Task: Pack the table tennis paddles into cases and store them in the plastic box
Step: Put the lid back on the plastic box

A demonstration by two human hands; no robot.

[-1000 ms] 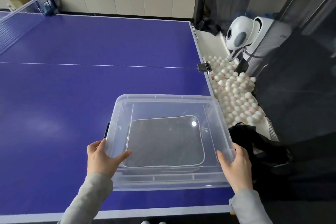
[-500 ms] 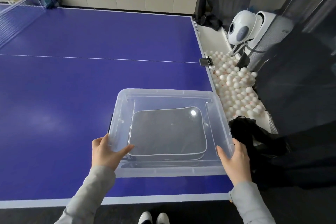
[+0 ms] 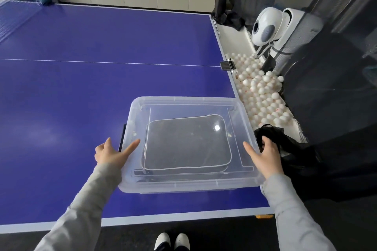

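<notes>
Box: the clear plastic box (image 3: pixel 240 181) sits on the blue table tennis table (image 3: pixel 81 87), near the corner closest to me, with its transparent lid (image 3: pixel 183 106) on top.
Case: a dark zipped paddle case (image 3: pixel 187 142) with pale piping lies flat on the bottom of the box, seen through the lid. I cannot tell whether more cases lie under it, or whether paddles are inside.
Left hand: my left hand (image 3: pixel 110 154) rests at the left edge of the lid, fingers straight and spread, thumb laid on top; it clasps nothing.
Right hand: my right hand (image 3: pixel 265 157) lies at the right edge of the lid, fingers relaxed and extended, pressing or just touching, with no curl round the rim.
Done: packing and storing look finished, with the case inside and the lid over it.
Left: perhaps only seating the lid firmly; I cannot tell if it has clicked shut.
Nearby: white balls (image 3: pixel 261 91) fill the tray beside the table; a black bag (image 3: pixel 285 149) lies just behind my right hand.
</notes>
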